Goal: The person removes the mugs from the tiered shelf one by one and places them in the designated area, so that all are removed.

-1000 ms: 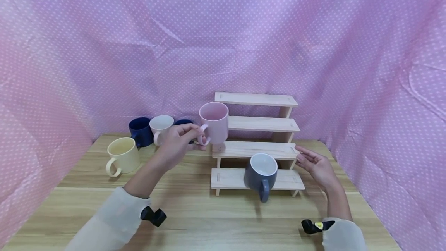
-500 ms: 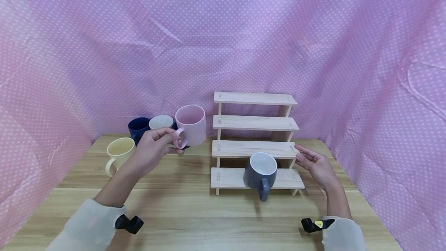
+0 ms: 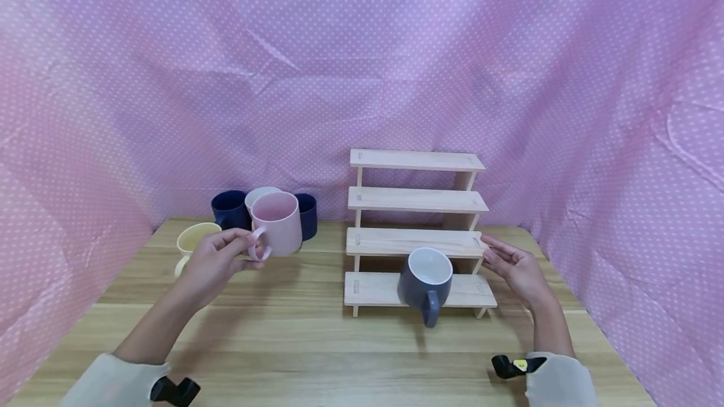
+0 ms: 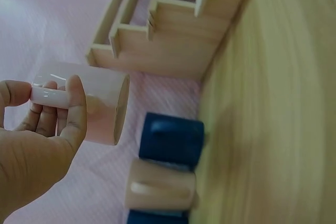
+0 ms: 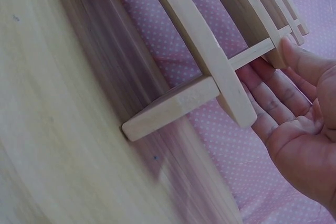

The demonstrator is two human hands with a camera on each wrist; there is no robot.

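Note:
A pink mug (image 3: 277, 225) is held upright in the air by my left hand (image 3: 217, 262), whose thumb and fingers pinch its handle. In the left wrist view the pinched handle (image 4: 50, 97) shows clearly. Behind the mug stand a white mug (image 3: 261, 192) and two dark blue mugs, one at left (image 3: 229, 209) and one at right (image 3: 307, 215). My left hand partly covers a yellow mug (image 3: 195, 236). My right hand (image 3: 517, 272) holds the right end of the stepped wooden rack (image 3: 413, 242), thumb and fingers about a board's end (image 5: 278, 56).
A grey mug (image 3: 425, 287) with a white inside sits on the rack's lowest step, handle toward me. The wooden table (image 3: 339, 357) spreads in front. A pink dotted cloth (image 3: 362, 68) hangs behind and at both sides.
My left hand has carried the pink mug leftward and down, away from the rack and in front of the white mug. My right hand stays at the rack, and the grey mug has not moved.

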